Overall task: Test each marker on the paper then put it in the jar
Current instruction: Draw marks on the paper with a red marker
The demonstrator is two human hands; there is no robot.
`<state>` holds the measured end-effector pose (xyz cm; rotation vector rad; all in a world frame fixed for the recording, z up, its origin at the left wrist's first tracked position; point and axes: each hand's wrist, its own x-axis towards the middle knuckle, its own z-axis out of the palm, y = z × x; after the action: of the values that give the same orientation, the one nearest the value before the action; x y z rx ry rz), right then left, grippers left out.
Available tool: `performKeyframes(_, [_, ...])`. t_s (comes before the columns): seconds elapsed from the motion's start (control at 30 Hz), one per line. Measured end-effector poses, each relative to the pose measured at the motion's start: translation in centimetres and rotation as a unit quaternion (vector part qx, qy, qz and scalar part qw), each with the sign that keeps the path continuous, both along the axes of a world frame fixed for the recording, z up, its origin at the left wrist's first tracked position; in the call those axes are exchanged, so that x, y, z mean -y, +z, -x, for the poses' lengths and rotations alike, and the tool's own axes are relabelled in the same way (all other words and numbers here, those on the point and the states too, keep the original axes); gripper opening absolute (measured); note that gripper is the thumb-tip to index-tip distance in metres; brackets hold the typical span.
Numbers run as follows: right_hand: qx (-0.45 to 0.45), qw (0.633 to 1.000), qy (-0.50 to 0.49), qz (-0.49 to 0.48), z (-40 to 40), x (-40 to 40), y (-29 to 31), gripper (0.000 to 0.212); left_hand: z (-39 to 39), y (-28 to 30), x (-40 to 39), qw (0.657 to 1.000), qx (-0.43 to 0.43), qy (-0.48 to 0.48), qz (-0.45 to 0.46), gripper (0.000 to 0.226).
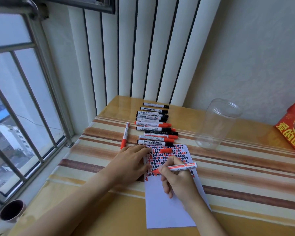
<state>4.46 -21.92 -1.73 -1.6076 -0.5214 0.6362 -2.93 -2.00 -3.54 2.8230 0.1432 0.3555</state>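
Gripping an uncapped red marker (177,167) in curled fingers and thumb, the person's right hand (176,179) rests on the paper (169,210), with the marker's red tip down on the sheet at the lower edge of a dense patch of red and dark blue scribbles (167,157). The barrel points up and to the right, away from the hand. The left hand (131,162) lies flat with its fingers straight, holding nothing, pressing the left edge of the paper against the striped tablecloth (245,169).

A loose red cap (166,150) lies on the upper part of the paper, among the marks. Just beyond the sheet's far edge a row of markers (153,124) lies side by side, some with black caps and some with red, reaching back toward the wall. One more red marker (125,135) lies apart to the left of that row, at an angle to it, its red end close to the left hand's fingertips.

The jar (215,123), clear plastic and with no lid on it, stands upright to the right of the row, well apart from both hands; I see nothing inside it. A red printed bag (293,132) sits at the far right edge of the table. Down by the window, at the lower left, stands a dark cup (12,210).
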Motion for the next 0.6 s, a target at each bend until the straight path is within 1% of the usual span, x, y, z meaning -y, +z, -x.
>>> performKeyframes(0.13, [-0.038,0.999,-0.013,-0.029,-0.2,0.1,0.3,0.017,-2.9,0.9,1.2,0.998,0.041,0.038,-0.033,0.046])
performKeyframes(0.27, [-0.047,0.998,-0.015,-0.045,-0.3,0.3,0.2,0.018,-5.2,1.2,1.9,0.998,0.061,0.022,0.002,0.036])
performKeyframes(0.4, [-0.046,0.997,-0.01,-0.059,-0.3,0.3,0.2,0.017,-6.4,0.8,2.4,0.998,0.066,0.011,0.018,0.027])
performKeyframes(0.47, [-0.044,0.997,-0.007,-0.061,-0.2,0.4,0.3,0.017,-6.4,1.1,2.5,0.996,0.075,0.015,0.048,0.021])
performKeyframes(0.53, [-0.044,0.997,-0.003,-0.062,-0.2,0.4,0.4,0.017,-5.8,1.5,2.3,0.99,0.097,0.029,0.1,0.015])
performKeyframes(0.6, [-0.045,0.997,-0.002,-0.066,-0.2,0.5,0.4,0.017,-4.5,1.9,2.0,0.982,0.115,0.046,0.14,0.016])
